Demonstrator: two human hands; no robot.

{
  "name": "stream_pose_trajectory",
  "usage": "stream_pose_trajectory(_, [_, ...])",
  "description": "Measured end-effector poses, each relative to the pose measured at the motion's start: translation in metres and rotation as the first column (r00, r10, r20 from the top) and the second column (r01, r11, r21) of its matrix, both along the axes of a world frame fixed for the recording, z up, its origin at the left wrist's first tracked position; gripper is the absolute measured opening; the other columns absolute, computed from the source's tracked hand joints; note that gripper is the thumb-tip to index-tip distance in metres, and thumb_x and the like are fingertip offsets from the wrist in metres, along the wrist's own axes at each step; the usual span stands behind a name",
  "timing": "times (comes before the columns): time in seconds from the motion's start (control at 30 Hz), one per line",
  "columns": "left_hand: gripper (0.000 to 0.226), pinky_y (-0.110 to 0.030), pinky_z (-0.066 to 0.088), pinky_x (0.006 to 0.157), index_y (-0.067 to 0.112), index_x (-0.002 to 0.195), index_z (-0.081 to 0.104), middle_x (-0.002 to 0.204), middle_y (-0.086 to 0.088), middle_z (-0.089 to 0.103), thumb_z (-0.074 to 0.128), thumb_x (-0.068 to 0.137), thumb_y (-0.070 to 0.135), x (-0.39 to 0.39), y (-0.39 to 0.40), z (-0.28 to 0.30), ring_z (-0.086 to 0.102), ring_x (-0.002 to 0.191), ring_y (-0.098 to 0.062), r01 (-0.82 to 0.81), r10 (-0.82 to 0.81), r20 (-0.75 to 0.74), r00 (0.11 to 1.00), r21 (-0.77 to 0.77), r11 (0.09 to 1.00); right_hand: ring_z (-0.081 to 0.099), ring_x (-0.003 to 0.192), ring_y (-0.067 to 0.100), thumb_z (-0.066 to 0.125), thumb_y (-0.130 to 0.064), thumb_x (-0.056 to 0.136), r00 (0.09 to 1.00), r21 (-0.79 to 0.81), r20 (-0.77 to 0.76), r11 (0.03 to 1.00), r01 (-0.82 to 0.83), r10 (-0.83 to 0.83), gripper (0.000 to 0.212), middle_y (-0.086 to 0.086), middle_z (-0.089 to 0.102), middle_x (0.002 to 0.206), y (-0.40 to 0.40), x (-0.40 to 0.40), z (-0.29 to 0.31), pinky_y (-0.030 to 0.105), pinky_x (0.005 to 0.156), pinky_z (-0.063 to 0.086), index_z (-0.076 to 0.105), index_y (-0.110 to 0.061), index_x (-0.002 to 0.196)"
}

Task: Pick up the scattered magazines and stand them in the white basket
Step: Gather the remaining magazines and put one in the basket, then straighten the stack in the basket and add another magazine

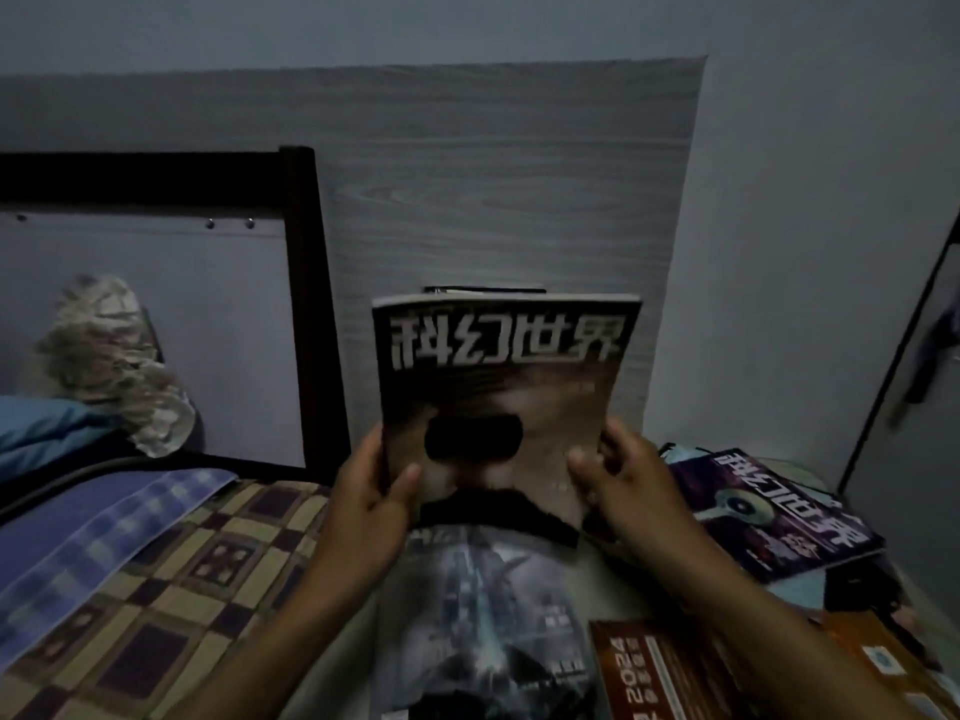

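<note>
table crowded by flat magazines: grey one [483,631] near centre, purple one [774,511] right; bed frame post [311,314] blocks left.

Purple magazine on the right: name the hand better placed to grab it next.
Right. The right hand sits just beside the purple magazine; the left hand is across the held magazine, though both grip it now.

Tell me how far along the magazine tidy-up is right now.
Done: nothing that shows; no white basket is in view, though a dark edge peeks up behind the held magazine. In hand: the left hand and right hand grip one magazine upright by its lower edges. Left: at least three lie flat, a grey-covered one, a purple one and an orange-brown one.
</note>
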State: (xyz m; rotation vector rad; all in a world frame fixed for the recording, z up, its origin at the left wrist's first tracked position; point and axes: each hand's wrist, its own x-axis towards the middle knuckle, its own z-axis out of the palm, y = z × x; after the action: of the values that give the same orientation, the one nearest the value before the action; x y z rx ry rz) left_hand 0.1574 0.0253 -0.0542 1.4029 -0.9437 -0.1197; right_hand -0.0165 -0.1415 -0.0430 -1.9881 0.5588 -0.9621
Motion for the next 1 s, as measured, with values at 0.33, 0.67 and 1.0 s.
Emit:
stream_pose_trajectory(0.33, [0.017, -0.046, 0.059, 0.082, 0.013, 0.103, 0.071, 0.099, -0.009, 0.074, 0.065, 0.087, 0.012, 0.092, -0.128, 0.056, 0.07, 0.092, -0.026, -0.2, 0.181, 0.088, 0.98, 0.307, 0.93, 0.067, 0.086, 0.016, 0.066, -0.026, 0.086, 0.961, -0.101, -0.134, 0.968, 0.228, -0.24, 0.025, -0.003, 0.074, 0.106, -0.125, 0.103, 0.029, 0.028, 0.068, 0.053, 0.071, -0.025, 0.11])
stream_pose_trajectory(0.67, [0.085, -0.043, 0.052, 0.093, 0.025, 0.126, 0.044, 0.119, 0.002, 0.057, 0.093, 0.057, 0.028, 0.139, -0.163, 0.021, 0.06, 0.105, -0.021, -0.194, 0.225, -0.055, 0.973, 0.337, 0.921, 0.069, 0.084, 0.006, 0.086, -0.026, 0.069, 0.999, 0.316, -0.035, 0.948, 0.048, -0.039, 0.063, -0.013, 0.063, 0.103, -0.177, 0.115, -0.005, 0.026, 0.065, 0.056, 0.046, -0.033, 0.117])
stream_pose_trajectory(1.0, [0.059, -0.015, 0.051, 0.059, 0.028, 0.091, 0.063, 0.088, 0.013, 0.071, 0.096, 0.044, 0.019, 0.157, -0.172, -0.003, 0.068, 0.082, -0.004, 0.033, 0.038, -0.241, 0.97, 0.282, 0.959, 0.069, 0.079, -0.007, 0.087, -0.022, 0.065, 0.986, 0.259, -0.038, 0.954, -0.15, 0.165, 0.054, -0.012, 0.072, 0.097, -0.17, 0.135, -0.012, 0.01, 0.055, 0.052, 0.057, -0.038, 0.107])
